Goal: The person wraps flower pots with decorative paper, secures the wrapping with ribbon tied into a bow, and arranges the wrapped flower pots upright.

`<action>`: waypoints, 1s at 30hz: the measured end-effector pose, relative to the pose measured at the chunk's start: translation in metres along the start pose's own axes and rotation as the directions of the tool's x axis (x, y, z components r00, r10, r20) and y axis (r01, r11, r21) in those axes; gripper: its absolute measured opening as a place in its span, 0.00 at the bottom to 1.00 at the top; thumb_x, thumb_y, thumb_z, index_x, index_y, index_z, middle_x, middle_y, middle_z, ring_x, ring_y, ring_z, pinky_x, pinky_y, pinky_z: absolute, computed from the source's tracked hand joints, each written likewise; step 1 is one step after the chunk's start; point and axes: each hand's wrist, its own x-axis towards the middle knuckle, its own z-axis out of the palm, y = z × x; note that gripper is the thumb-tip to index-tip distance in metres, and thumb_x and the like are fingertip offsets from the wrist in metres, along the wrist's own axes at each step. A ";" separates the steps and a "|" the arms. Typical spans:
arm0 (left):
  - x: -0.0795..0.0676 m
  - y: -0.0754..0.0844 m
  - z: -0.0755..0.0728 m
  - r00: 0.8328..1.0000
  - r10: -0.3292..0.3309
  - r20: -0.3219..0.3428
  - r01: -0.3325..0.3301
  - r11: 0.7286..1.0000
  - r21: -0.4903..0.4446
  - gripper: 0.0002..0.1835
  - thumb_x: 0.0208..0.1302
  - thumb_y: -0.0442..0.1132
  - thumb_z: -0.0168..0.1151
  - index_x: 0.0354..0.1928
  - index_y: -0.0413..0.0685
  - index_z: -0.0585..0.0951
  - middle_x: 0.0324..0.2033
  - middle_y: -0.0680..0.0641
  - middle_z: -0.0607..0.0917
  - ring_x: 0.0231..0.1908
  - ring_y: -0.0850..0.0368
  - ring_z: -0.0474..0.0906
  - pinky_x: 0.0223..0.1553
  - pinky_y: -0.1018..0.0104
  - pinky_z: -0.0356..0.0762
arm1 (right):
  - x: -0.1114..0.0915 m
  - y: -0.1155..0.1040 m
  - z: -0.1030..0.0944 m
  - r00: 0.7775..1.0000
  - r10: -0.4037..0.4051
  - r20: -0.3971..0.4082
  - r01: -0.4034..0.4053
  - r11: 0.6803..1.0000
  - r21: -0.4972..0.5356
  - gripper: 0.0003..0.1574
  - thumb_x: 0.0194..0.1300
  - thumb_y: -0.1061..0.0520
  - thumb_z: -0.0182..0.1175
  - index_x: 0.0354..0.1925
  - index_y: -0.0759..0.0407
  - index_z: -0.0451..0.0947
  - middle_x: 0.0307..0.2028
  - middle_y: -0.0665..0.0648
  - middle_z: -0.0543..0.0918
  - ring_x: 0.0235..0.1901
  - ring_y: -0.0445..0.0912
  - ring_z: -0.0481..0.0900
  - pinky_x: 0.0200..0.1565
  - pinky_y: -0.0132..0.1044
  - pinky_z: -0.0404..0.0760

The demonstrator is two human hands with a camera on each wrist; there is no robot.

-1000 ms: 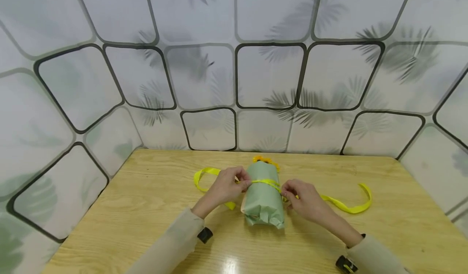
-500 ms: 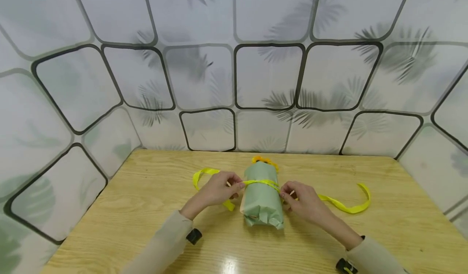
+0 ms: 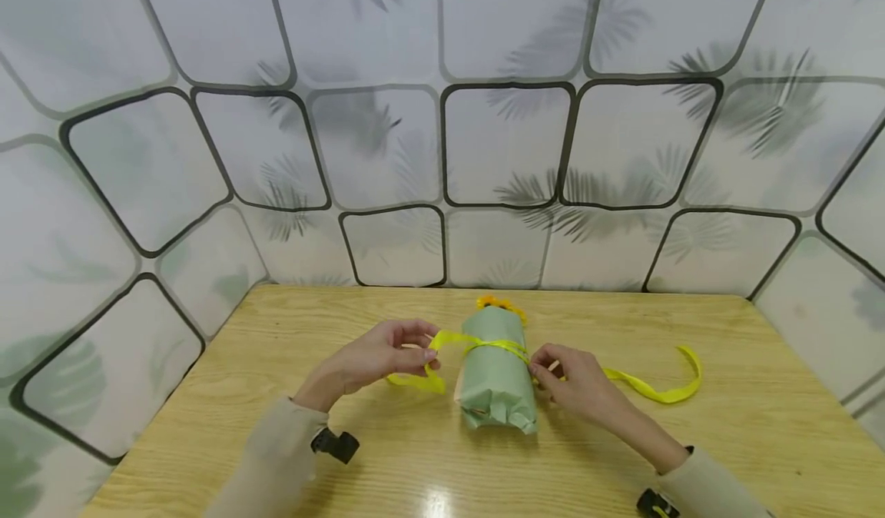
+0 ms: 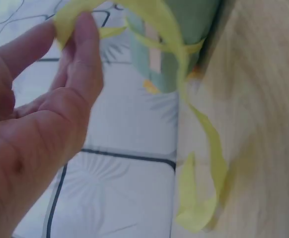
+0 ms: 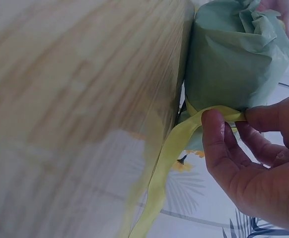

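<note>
A bundle wrapped in pale green paper (image 3: 498, 387) lies on the table, with orange-yellow flowers (image 3: 489, 301) showing at its far end. Yellow ribbon (image 3: 506, 344) runs around its middle. To the left of the bundle, my left hand (image 3: 373, 355) pinches one length of the ribbon between thumb and fingers; in the left wrist view the loose ribbon tail (image 4: 211, 148) hangs down from there. My right hand (image 3: 577, 380) pinches the ribbon close against the bundle's right side. In the right wrist view, the ribbon's other tail (image 5: 167, 163) trails away from those fingertips.
The wooden table (image 3: 594, 472) meets a patterned curtain-like backdrop (image 3: 387, 141) at the back and sides. The right ribbon tail (image 3: 664, 393) curls across the tabletop. Black straps with small dark boxes (image 3: 335, 445) sit at both wrists.
My left hand has moved left from the bundle's side, drawing a length of ribbon with it and lifting the left tail. My right hand has stayed nearly still at the bundle.
</note>
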 end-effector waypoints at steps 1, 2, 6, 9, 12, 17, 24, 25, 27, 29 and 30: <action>0.002 -0.001 0.004 0.999 0.021 -0.031 -0.022 0.999 -0.023 0.21 0.74 0.35 0.61 0.64 0.38 0.72 0.46 0.46 0.81 0.51 0.50 0.86 0.57 0.54 0.84 | 0.000 0.000 0.000 1.000 -0.001 0.000 0.001 1.000 0.002 0.06 0.75 0.62 0.58 0.39 0.59 0.81 0.34 0.59 0.85 0.28 0.45 0.84 0.23 0.31 0.81; 0.004 -0.002 0.008 0.997 0.039 -0.071 -0.043 0.998 -0.048 0.20 0.74 0.34 0.61 0.63 0.37 0.72 0.46 0.46 0.81 0.51 0.51 0.86 0.57 0.54 0.84 | 0.000 -0.001 -0.001 1.000 -0.001 -0.002 0.001 1.000 0.001 0.06 0.75 0.62 0.58 0.39 0.59 0.81 0.34 0.59 0.86 0.27 0.45 0.84 0.23 0.31 0.81; 0.018 -0.005 0.026 0.957 0.060 -0.283 -0.103 0.985 -0.139 0.16 0.71 0.32 0.64 0.56 0.37 0.74 0.42 0.48 0.80 0.45 0.57 0.88 0.57 0.51 0.83 | 0.000 -0.001 -0.002 1.000 -0.003 0.000 0.003 1.000 0.011 0.05 0.74 0.62 0.59 0.39 0.60 0.82 0.34 0.58 0.86 0.27 0.45 0.84 0.23 0.31 0.81; 0.026 -0.007 0.037 0.909 0.064 -0.411 -0.151 0.972 -0.182 0.16 0.70 0.31 0.65 0.56 0.38 0.75 0.39 0.49 0.78 0.40 0.58 0.88 0.58 0.47 0.82 | 0.000 -0.002 -0.003 1.000 0.003 0.007 -0.004 1.000 0.020 0.04 0.73 0.61 0.60 0.39 0.60 0.82 0.33 0.58 0.86 0.28 0.46 0.85 0.23 0.31 0.80; 0.030 -0.007 0.042 0.884 0.085 -0.460 -0.182 0.968 -0.171 0.18 0.70 0.30 0.65 0.60 0.39 0.77 0.39 0.48 0.75 0.40 0.58 0.88 0.57 0.47 0.82 | -0.001 -0.001 -0.004 1.000 0.014 0.015 -0.014 1.000 0.026 0.04 0.73 0.61 0.61 0.40 0.59 0.83 0.33 0.58 0.86 0.29 0.47 0.86 0.24 0.32 0.81; 0.030 -0.007 0.043 0.889 0.130 -0.439 -0.210 0.968 -0.139 0.18 0.74 0.34 0.61 0.62 0.37 0.80 0.52 0.39 0.82 0.50 0.56 0.87 0.58 0.55 0.83 | -0.003 -0.001 -0.006 0.998 0.056 0.014 -0.056 0.998 0.022 0.06 0.72 0.60 0.62 0.43 0.60 0.83 0.36 0.58 0.88 0.32 0.47 0.86 0.27 0.31 0.82; 0.030 -0.006 0.045 0.837 0.189 -0.513 -0.213 0.977 0.012 0.10 0.70 0.33 0.66 0.49 0.37 0.85 0.48 0.40 0.87 0.47 0.51 0.86 0.50 0.58 0.87 | -0.011 0.002 -0.021 0.993 0.116 -0.017 -0.116 0.993 0.010 0.12 0.74 0.56 0.62 0.50 0.61 0.83 0.39 0.57 0.87 0.34 0.48 0.86 0.28 0.32 0.84; 0.030 -0.006 0.046 0.831 0.199 -0.520 -0.207 0.977 0.043 0.09 0.69 0.33 0.67 0.48 0.38 0.85 0.49 0.41 0.87 0.46 0.51 0.85 0.49 0.59 0.87 | -0.013 0.003 -0.025 0.989 0.143 -0.020 -0.143 0.990 0.012 0.13 0.74 0.56 0.62 0.50 0.62 0.83 0.39 0.57 0.87 0.34 0.49 0.86 0.29 0.33 0.84; 0.030 -0.007 0.046 0.825 0.220 -0.521 -0.198 0.975 0.099 0.08 0.69 0.35 0.67 0.46 0.40 0.86 0.52 0.43 0.87 0.45 0.52 0.83 0.47 0.63 0.85 | -0.017 0.007 -0.036 0.978 0.209 -0.020 -0.208 0.978 0.017 0.16 0.75 0.52 0.61 0.51 0.63 0.82 0.37 0.57 0.87 0.32 0.48 0.87 0.29 0.35 0.86; 0.030 -0.007 0.046 0.834 0.217 -0.507 -0.186 0.976 0.113 0.07 0.71 0.37 0.66 0.47 0.42 0.85 0.55 0.46 0.87 0.44 0.55 0.80 0.41 0.69 0.80 | -0.023 0.013 -0.050 0.958 0.287 -0.003 -0.287 0.958 0.012 0.20 0.76 0.47 0.59 0.47 0.64 0.82 0.33 0.57 0.86 0.29 0.47 0.86 0.28 0.38 0.86; 0.031 -0.007 0.047 0.845 0.212 -0.492 -0.188 0.977 0.098 0.07 0.72 0.37 0.64 0.47 0.43 0.84 0.57 0.47 0.87 0.41 0.56 0.79 0.39 0.71 0.78 | -0.026 0.016 -0.058 0.945 0.328 0.010 -0.328 0.945 -0.001 0.23 0.77 0.45 0.57 0.43 0.65 0.82 0.30 0.57 0.86 0.26 0.47 0.86 0.27 0.39 0.86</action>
